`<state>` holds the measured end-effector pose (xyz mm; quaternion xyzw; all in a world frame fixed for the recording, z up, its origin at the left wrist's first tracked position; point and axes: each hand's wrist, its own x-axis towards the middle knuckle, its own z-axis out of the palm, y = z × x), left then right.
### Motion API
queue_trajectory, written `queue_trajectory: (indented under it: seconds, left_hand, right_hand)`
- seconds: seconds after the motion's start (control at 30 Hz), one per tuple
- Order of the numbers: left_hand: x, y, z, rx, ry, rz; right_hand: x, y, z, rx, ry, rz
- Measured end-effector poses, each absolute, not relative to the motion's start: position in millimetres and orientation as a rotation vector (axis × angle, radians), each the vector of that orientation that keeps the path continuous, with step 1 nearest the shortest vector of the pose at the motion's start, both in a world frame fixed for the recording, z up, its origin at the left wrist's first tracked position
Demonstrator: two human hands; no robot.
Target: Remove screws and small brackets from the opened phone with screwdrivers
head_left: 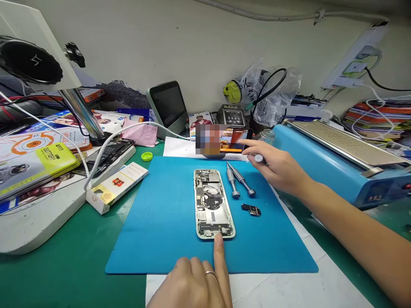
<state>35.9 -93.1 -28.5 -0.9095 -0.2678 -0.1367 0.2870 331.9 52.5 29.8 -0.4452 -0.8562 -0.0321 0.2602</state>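
Observation:
An opened phone [213,209] with bare inner parts lies lengthwise on the blue mat [154,222]. My left hand [195,284] is at the bottom, its index finger stretched onto the phone's near edge and the other fingers curled under; I see nothing held in it. My right hand [276,164] reaches over the mat's far right, index finger at the screen of a propped-up smartphone [236,141]. A grey screwdriver [258,158] is tucked in its fingers, only the end showing. Below it lie two grey screwdrivers [243,181] and a small dark circuit-board piece [251,209].
A blue machine [321,162] with a metal top borders the mat on the right. To the left are a cigarette box [117,188], a green cap [147,156], and a white stand base [48,218] below a metal pole [81,111]. A white cable [128,126] arches behind.

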Motion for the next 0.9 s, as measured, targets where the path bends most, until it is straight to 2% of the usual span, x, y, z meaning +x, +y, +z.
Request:
queue_trajectory:
  seconds: [0.4,0.77,0.9]
  left_hand:
    - [34.0,-94.2,-34.2,-2.457,-0.735,-0.341]
    - [33.8,-94.5,-33.4,-2.449,-0.730,-0.405]
    - [32.5,-95.1,-33.0,-2.514,-0.722,-0.310]
  right_hand:
    - [331.7,58.5,30.3,-1.212,-2.039,-0.119]
    - [329.0,38.3,30.8,-1.189,-1.978,0.149]
    - [323.6,36.6,26.4,-1.206,-1.927,0.104]
